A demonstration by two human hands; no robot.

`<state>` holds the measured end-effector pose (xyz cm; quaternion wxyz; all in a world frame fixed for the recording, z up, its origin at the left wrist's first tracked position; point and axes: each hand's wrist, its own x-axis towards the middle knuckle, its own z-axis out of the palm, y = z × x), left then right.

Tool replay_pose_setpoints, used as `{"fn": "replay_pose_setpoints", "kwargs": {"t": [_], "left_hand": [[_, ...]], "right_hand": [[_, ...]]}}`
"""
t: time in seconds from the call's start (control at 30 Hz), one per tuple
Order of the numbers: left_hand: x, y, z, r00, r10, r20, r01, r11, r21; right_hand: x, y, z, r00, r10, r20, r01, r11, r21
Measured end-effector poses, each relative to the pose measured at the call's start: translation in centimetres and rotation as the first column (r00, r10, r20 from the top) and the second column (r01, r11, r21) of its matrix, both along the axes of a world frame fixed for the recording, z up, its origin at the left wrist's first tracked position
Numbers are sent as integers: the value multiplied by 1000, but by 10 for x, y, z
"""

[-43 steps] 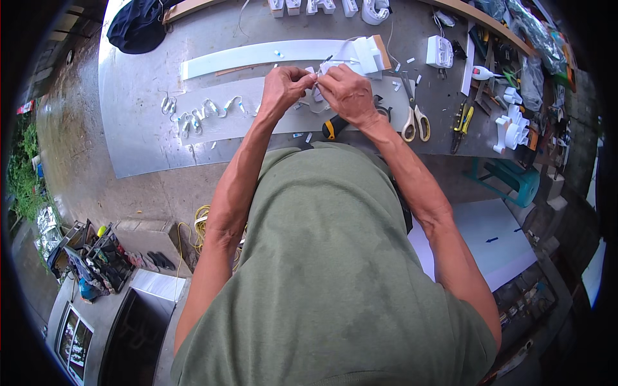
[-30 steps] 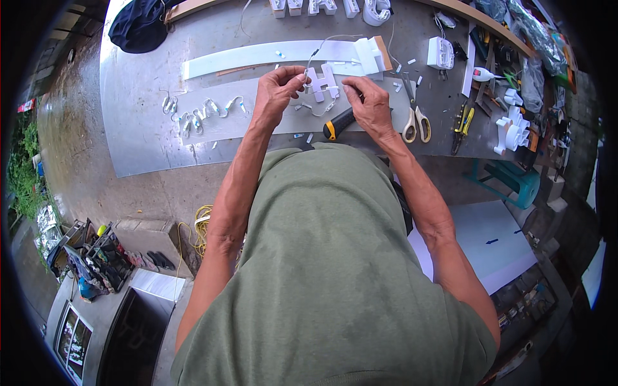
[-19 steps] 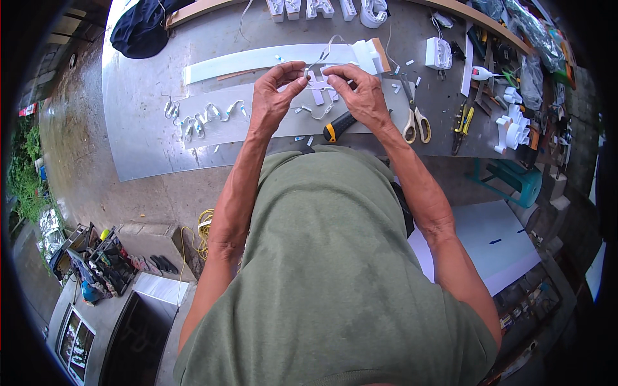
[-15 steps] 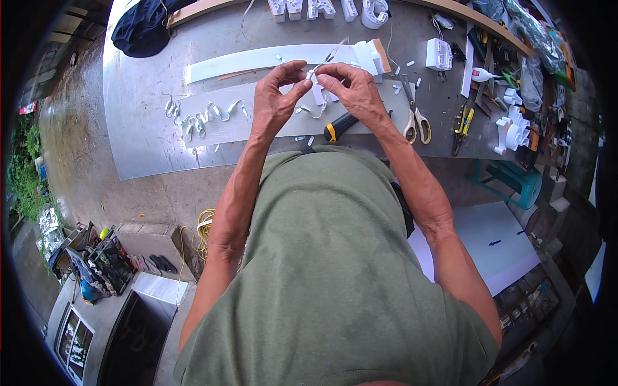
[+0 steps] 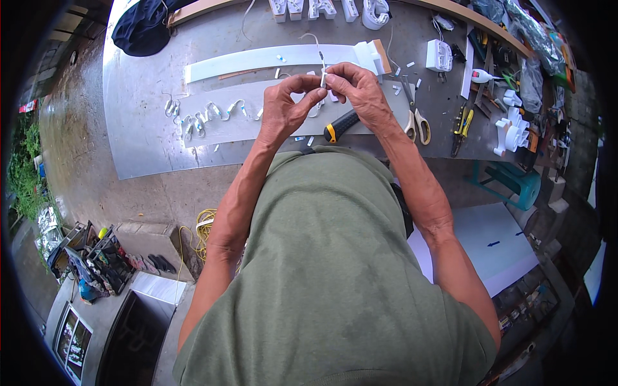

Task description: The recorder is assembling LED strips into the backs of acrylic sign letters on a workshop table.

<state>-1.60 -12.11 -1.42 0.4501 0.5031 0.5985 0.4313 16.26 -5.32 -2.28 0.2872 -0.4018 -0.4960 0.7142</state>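
My left hand and my right hand meet above the workbench, thumbs and forefingers pinched on a small white LED module. From its top a thin wire rises and curls over to the left. Fingertips cover part of the module. To the left of my hands, a looping string of LED modules lies on a grey sheet. Just beneath my right hand is a black-and-yellow tool handle. Behind my hands stretches a long white strip-shaped piece.
Scissors, a yellow screwdriver and a white box-shaped part lie to the right. White cut-out letters stand at the back, a dark cloth bundle at far left. A green stool is beside the bench.
Both hands have shifted slightly right, with my left fingers now lower. The wire has swung from leaning right to standing up and curling left.
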Motion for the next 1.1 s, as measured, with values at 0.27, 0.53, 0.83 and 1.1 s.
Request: {"fn": "replay_pose_setpoints", "kwargs": {"t": [0.27, 0.53, 0.83, 1.1], "left_hand": [[5, 0, 1, 964, 79, -252, -51, 992, 112], [8, -3, -8, 923, 115, -366, -44, 979, 197], [9, -3, -6, 926, 199, -322, -116, 959, 258], [11, 0, -12, 832, 239, -500, -1, 903, 431]], "right_hand": [[-6, -4, 7, 996, -52, 75, 50, 998, 36], [-8, -4, -3, 997, -57, 44, 58, 998, -24], [-12, -8, 4, 992, -109, 67, 116, 989, -97], [-17, -8, 3, 954, -114, 276, 78, 987, 140]]}}
